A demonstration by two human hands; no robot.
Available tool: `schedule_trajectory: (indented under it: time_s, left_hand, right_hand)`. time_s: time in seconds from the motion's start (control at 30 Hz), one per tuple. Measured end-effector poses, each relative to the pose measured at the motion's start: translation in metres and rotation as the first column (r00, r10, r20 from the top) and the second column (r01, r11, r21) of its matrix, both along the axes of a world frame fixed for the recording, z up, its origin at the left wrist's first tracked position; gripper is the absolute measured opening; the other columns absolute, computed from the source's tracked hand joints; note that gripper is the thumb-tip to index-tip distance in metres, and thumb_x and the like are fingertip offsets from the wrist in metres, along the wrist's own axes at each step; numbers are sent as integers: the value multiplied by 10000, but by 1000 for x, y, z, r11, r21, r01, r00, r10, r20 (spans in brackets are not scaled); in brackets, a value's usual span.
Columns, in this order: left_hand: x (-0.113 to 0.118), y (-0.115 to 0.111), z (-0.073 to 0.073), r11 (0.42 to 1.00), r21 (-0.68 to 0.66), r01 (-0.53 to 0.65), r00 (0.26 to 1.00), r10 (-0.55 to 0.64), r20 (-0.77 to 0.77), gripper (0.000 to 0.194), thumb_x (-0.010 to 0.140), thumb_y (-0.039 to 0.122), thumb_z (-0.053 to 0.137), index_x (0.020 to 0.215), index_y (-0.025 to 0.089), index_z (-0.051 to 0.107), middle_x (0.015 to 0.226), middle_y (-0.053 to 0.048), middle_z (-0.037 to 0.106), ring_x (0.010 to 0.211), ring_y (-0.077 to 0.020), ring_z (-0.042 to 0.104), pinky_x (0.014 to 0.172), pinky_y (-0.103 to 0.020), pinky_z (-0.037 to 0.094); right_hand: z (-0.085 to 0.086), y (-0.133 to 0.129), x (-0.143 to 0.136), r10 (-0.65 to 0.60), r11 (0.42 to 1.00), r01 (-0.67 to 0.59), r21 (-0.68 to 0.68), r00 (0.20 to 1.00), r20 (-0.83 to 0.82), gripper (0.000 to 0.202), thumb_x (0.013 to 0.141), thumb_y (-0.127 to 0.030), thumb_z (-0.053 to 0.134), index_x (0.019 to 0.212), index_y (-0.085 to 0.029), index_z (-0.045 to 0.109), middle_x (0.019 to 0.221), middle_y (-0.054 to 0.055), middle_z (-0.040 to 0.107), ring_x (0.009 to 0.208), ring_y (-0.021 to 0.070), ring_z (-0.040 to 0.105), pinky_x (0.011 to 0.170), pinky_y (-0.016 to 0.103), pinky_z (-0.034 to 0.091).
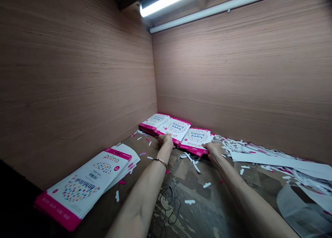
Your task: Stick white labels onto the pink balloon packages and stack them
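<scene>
Three stacks of pink-and-white "happy birthday" cards lie along the back wall: a left stack, a middle stack and a right stack. My left hand is at the front edge of the middle stack, its fingers curled against it and partly hidden. At the right stack's front right corner is my right hand, thumb on the top card and the other fingers hidden beneath. The right stack is slightly fanned and touches the middle one.
A larger pile of pink-and-white printed cards lies at the left wall. Paper strips heap along the back right. A clear plastic piece is at the right, and tangled dark string lies between my arms among paper scraps.
</scene>
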State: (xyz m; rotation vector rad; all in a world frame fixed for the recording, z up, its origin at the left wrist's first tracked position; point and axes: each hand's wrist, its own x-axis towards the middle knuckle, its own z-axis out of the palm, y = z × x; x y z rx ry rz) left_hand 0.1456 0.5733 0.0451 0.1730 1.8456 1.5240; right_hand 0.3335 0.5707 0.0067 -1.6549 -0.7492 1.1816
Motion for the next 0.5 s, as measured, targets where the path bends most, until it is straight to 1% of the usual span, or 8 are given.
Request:
schedule_trajectory:
  time_s: [0.07, 0.17, 0.27, 0.37, 0.5]
  left_hand:
    - [-2, 2, 2, 998, -54, -12, 1000, 13, 11, 282, 847, 284, 560, 1089, 146, 517, 1062, -77, 544, 880, -201, 567, 719, -378, 512]
    - [-4, 6, 3, 995, -89, -32, 999, 34, 21, 284, 851, 285, 556, 1095, 147, 514, 1060, -79, 547, 876, -200, 569, 717, -378, 514]
    - [-4, 9, 3, 994, -94, -60, 998, 62, 18, 280, 854, 285, 551, 1094, 147, 514, 1052, -76, 549, 866, -196, 571, 707, -370, 516]
    - [-3, 12, 4, 994, -78, -76, 997, 77, 14, 285, 853, 288, 551, 1098, 148, 513, 1061, -78, 546, 879, -200, 568, 719, -377, 513]
    - [-3, 16, 4, 995, -61, -75, 997, 77, 28, 286, 855, 301, 548, 1091, 144, 516, 1053, -77, 549, 872, -200, 570, 717, -376, 511]
  right_hand:
    - [4, -11, 17, -11, 1000, 11, -2, 1000, 0, 163, 843, -267, 553, 862, -107, 571, 788, 4, 588, 636, 95, 565, 563, 238, 486]
    - [7, -32, 43, -21, 1000, 21, 8, 1000, -23, 134, 826, -232, 572, 776, -108, 558, 670, -28, 572, 533, 71, 538, 503, 208, 464]
    - [5, -52, 61, -29, 999, 31, 28, 997, -68, 105, 748, -154, 629, 700, -114, 545, 565, -31, 570, 474, 82, 537, 468, 209, 460]
    - [-2, -61, 67, -24, 997, 33, 73, 992, -126, 125, 635, -98, 668, 656, -136, 551, 514, 2, 599, 478, 127, 572, 456, 223, 471]
    - [-11, -59, 66, 4, 993, 16, 119, 986, -167, 155, 554, -119, 690, 625, -152, 556, 509, 12, 627, 466, 158, 585, 422, 233, 459]
